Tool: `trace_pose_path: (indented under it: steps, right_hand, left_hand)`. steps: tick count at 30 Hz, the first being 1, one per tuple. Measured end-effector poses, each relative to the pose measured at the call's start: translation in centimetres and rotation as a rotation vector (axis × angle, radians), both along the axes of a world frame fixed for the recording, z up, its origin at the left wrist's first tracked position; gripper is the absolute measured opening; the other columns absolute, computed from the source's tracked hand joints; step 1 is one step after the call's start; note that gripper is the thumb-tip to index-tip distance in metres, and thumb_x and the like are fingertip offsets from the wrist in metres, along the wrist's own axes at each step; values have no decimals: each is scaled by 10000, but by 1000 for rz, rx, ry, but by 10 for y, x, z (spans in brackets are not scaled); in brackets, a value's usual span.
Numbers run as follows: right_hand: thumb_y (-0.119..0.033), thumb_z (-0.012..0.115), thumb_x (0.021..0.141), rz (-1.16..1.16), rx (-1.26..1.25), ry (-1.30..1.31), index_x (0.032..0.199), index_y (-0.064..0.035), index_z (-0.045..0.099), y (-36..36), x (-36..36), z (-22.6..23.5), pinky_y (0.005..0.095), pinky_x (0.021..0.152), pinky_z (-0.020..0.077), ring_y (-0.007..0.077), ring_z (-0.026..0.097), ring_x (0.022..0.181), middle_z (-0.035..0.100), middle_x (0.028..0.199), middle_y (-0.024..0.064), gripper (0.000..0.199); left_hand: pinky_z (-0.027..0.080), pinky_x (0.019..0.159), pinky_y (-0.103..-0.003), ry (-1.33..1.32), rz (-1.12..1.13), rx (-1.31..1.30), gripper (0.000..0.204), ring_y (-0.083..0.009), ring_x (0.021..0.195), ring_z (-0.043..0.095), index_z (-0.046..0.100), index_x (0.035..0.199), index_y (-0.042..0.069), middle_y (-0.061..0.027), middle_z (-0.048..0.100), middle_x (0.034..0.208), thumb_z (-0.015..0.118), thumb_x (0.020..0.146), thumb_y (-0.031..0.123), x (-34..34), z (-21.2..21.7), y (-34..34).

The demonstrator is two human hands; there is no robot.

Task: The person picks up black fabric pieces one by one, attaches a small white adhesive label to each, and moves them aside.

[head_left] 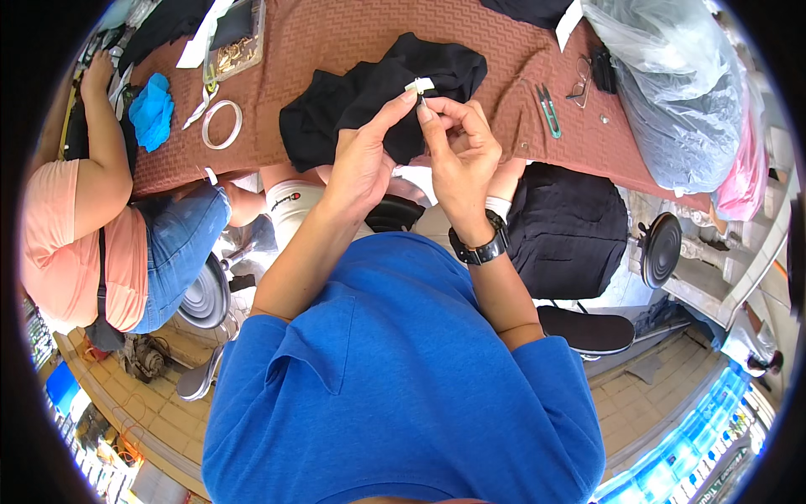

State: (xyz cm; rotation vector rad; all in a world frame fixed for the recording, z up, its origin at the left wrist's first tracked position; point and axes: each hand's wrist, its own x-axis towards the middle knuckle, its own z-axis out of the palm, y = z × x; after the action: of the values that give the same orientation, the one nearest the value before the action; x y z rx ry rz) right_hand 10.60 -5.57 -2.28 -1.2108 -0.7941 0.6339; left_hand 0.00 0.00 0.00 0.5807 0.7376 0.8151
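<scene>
A crumpled black garment (361,94) lies on the table in front of me. Over its near edge, both hands meet at a small white tag (423,85). My left hand (363,160) is closed, with the thumb stretched up to the tag and the fingers against black cloth. Thumb and forefinger of my right hand (463,151) pinch together just below the tag. Whatever tiny thing lies between those fingertips is too small to name. A dark watch (485,244) circles my right wrist.
Brown patterned cloth (294,38) covers the table. Green thread snips (549,113) and eyeglasses (579,88) lie right, near a large grey plastic bag (672,92). Leftward are a white tape roll (222,124), blue cloth (152,113) and a clear box (235,50). A co-worker (92,218) sits at left.
</scene>
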Motion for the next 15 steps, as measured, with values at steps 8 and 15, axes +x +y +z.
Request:
trace_pose_path:
  steps: [8,15]
  right_hand:
    - [-24,740,932,-4,48,-12,1047,19,731,3,4,-5,186,671,448,40,541,774,534,885,-19,124]
    - [-20,735,932,-13,39,-22,1037,16,728,1,3,-6,189,665,445,44,522,763,514,877,-19,112]
  left_hand:
    - [538,894,-278,-73,30,1,168,-105,984,691,723,1101,33,-35,737,1052,690,976,140,6,-2,0]
    - [531,904,-276,-81,32,3,175,-104,1005,686,722,1109,32,-33,737,1061,693,975,140,5,-3,-2]
